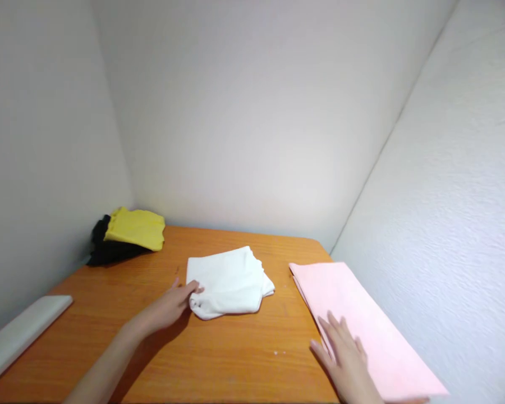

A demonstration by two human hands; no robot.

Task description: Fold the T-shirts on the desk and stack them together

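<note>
So my left hand (pixel 164 310) is half curled, with the fingertips (pixel 192 288) right up against the left edge of a folded white cloth (pixel 227 282). Can't tell if it's really pinching the cloth or just touching it. My right hand (pixel 347 359) is open and flat, fingers spread, resting on the near part of a folded pink cloth (pixel 362 320) that sits at an angle by the right wall (pixel 429 196). Both cloths are on an orange wood table (pixel 235 359), well apart from each other. Far left corner has a yellow cloth (pixel 137 228) lying on a black cloth (pixel 109 247), and a white bar (pixel 21 339) lies along the left edge.
</note>
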